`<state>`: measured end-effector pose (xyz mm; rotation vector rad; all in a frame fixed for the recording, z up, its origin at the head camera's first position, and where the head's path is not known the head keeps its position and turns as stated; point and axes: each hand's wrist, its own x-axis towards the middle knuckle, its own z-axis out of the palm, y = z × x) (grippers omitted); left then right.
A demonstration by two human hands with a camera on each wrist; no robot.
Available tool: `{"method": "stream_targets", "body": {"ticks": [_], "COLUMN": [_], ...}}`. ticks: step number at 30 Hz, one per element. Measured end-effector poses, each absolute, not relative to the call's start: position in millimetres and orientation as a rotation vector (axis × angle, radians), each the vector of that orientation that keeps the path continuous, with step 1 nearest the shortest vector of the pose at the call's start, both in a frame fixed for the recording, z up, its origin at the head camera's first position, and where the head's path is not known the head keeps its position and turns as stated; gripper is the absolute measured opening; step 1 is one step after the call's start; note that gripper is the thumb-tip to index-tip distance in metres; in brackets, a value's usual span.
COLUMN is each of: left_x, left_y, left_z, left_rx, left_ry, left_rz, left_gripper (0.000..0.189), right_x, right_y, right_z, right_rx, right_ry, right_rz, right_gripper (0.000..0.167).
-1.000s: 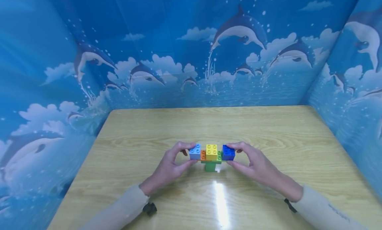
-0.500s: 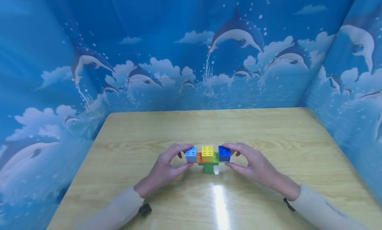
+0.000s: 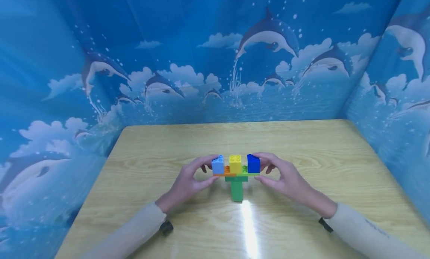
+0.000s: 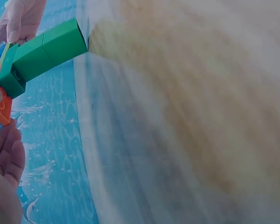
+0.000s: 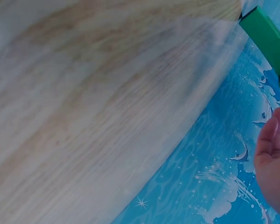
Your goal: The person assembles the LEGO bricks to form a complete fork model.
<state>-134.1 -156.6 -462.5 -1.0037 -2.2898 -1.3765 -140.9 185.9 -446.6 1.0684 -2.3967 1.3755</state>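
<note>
Both hands hold one toy-brick build between them in the head view. My left hand pinches its left end at the light blue brick, thumb below. At the other end, my right hand grips by the dark blue brick. A yellow brick sits in the middle, above orange and lime-green pieces. Underneath is a green stem, made of stacked blocks in the left wrist view. Whether the stem touches the table I cannot tell. The right wrist view shows only part of the stem.
The wood-grain table spreads all around the hands, with a bright light reflection in front of the build. Blue dolphin-print curtains stand behind and at both sides. A black strap piece shows at the left cuff.
The build has tipped so that its brick tops turn away and more of the green stem shows. Its upper end sits slightly higher in view. Both hands have kept their hold.
</note>
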Motion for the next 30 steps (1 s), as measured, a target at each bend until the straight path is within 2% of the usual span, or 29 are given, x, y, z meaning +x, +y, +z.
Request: {"method": "stream_targets", "body": {"ticks": [12,23,30], "left_x": [-151.2,-164.1,-168.3], "left_y": [-150.5,-148.8,-149.1], "left_z": [-458.5,-461.8,-465.5], "left_rx": [-0.847,-0.831,-0.762], "left_ry": [-2.495,-2.533,-2.622], "left_rz": [-1.481,-1.513,-1.529], "left_gripper": [0.069,0.067,0.064], "right_x": [-154.5,-167.3,-173.0], "right_y": [184.1,182.4,183.1], "right_z": [-447.4,-447.9,-452.6], "right_rx": [0.941,0.922,0.840], "right_ry": [-2.540,-2.580,-2.684], "right_rz": [1.469,1.396,1.530], "right_gripper": [0.068,0.068,0.063]}}
